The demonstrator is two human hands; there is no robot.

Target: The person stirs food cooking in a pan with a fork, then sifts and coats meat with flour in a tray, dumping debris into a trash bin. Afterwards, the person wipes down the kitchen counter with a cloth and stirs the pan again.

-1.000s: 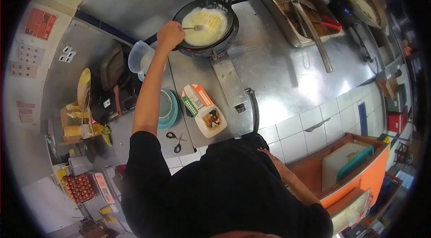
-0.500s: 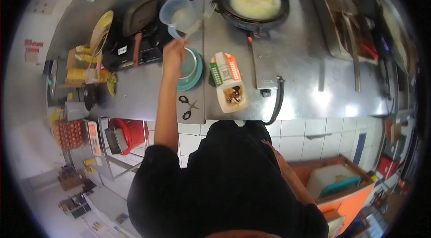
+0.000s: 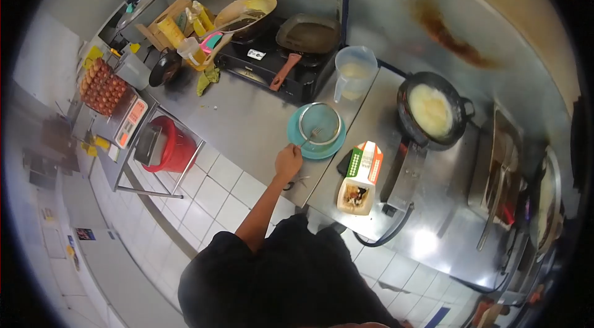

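Observation:
My left hand (image 3: 288,162) is closed on a fork (image 3: 314,134), its tines over a round mesh strainer (image 3: 323,115). That strainer rests on a teal bowl (image 3: 318,153) on the steel counter. Just behind the bowl stands a clear plastic jug (image 3: 356,62) with some pale liquid in it. Scissors (image 3: 288,186) lie by my wrist, partly covered by it. To the right of the bowl is an open takeaway box (image 3: 354,200) with dark-topped food inside. My right hand is out of view.
A black wok (image 3: 459,123) holding pale yellow food (image 3: 430,110) sits on a burner at the right. Behind left, a square pan (image 3: 307,34) rests on a black stove (image 3: 247,71). Egg trays (image 3: 104,88) and a red bucket (image 3: 179,145) are at far left.
My left hand has brought the fork from beside the jug to over the strainer. The view has turned toward the left, and my right hand has left it.

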